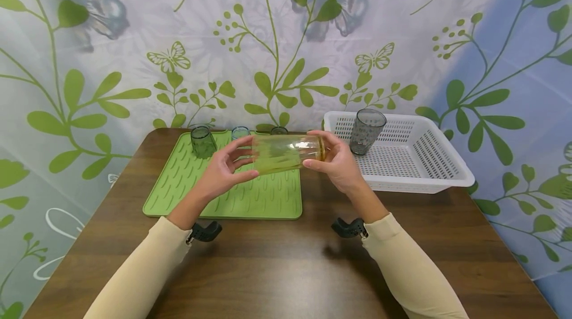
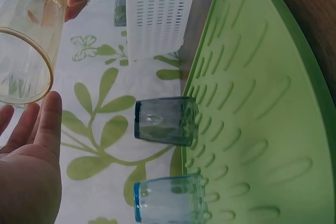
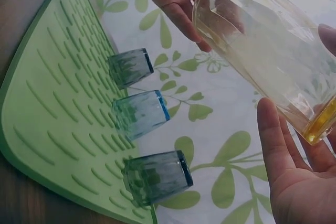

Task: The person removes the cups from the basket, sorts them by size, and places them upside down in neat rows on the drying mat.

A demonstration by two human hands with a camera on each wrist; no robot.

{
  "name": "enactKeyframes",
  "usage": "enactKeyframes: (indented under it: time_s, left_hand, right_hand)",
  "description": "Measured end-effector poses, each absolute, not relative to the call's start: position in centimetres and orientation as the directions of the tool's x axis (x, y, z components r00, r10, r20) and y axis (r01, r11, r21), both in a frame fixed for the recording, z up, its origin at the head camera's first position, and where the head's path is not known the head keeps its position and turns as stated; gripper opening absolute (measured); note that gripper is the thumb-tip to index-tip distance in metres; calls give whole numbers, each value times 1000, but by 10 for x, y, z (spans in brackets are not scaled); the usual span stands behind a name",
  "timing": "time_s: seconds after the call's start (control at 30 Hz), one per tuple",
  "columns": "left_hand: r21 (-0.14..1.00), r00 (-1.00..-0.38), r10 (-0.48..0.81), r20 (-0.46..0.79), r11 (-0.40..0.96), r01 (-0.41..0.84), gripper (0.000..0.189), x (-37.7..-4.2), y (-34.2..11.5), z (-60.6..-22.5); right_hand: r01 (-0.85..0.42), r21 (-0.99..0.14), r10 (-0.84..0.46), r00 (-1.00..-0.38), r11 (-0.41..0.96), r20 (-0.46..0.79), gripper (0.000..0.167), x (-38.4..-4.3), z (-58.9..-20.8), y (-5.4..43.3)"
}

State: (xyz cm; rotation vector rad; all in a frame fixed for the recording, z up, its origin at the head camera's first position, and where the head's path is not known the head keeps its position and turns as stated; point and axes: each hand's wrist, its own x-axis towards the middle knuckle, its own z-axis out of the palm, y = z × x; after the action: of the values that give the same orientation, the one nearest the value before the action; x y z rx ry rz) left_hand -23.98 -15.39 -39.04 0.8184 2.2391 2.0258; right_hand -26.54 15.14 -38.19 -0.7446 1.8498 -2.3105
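A clear amber-yellow drinking glass (image 1: pixel 286 154) is held on its side in the air above the back of the green mat (image 1: pixel 263 199). My right hand (image 1: pixel 337 164) grips the thick base end, thumb on the near side and fingers beyond. At the mouth end, my left hand (image 1: pixel 221 171) holds the rim between thumb and fingertips. In the left wrist view the glass (image 2: pixel 39 61) has its rim close above the left fingertips. The right wrist view shows the glass (image 3: pixel 273 51) tilted across both hands.
Upside down on the mat stand a grey-green glass (image 1: pixel 203 144), a blue-rimmed glass (image 2: pixel 168 199) and a dark grey glass (image 2: pixel 164 121). To the right, a white perforated basket (image 1: pixel 415 185) has a tall grey glass (image 1: pixel 367 132) in it. A patterned cloth hangs behind the wooden table (image 1: pixel 277 274).
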Motion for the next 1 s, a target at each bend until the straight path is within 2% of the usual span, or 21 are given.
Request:
enactKeyframes:
  time_s: [0.4,0.63,0.87,1.0]
  left_hand:
    - [915,-858,352,374,10,403,74,-235,-179,-406]
    - [921,-880,323,347,61,386,69,-233,-199,-416]
    - [919,-916,228,331,142,367,59,-227,-225,-424]
    - [917,-929,181,324,182,355,56,-223,-237,-426]
  right_hand:
    - [-292,-928,-364,-858,-234,362,66,-268,-390,137]
    - [-313,-921,-364,-850,-230,380,82,-270,-396,129]
    - [-315,-922,-374,-846,-225,380,71,-271,-400,121]
    - [-315,-923,-374,-846,-222,379,70,-273,-403,118]
